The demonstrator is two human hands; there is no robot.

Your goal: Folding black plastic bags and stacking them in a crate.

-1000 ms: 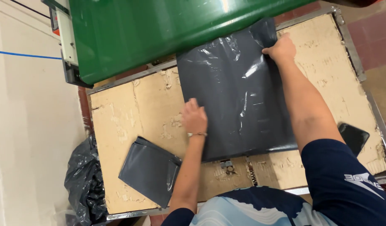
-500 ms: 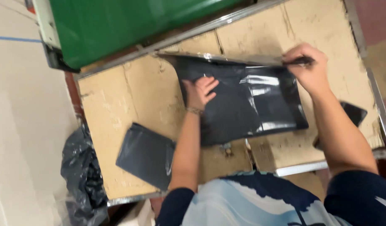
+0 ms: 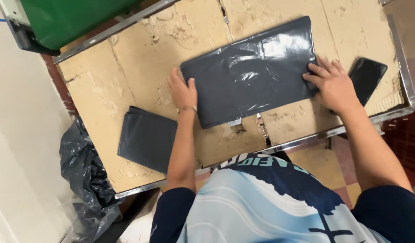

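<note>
My left hand [image 3: 182,92] lies flat, fingers spread, on the left edge of the dark plastic bag [image 3: 250,69]. My right hand [image 3: 334,85] lies flat on the bag's right edge, fingers spread, pinching nothing. A moment ago the right hand held the far edge lifted and drew it toward me; that fold is now closed, and the bag sits as a narrower doubled strip, flat on the cardboard-covered worktop [image 3: 117,81]. Judgement: one fold is complete, and both palms are pressing the crease.

A folded bag [image 3: 146,139] lies near my left forearm, apart from the strip. A black phone [image 3: 367,76] rests just beyond the right hand. A crumpled black bag [image 3: 81,180] hangs off the worktop's left side. A green bin [image 3: 72,18] stands at the far left corner.
</note>
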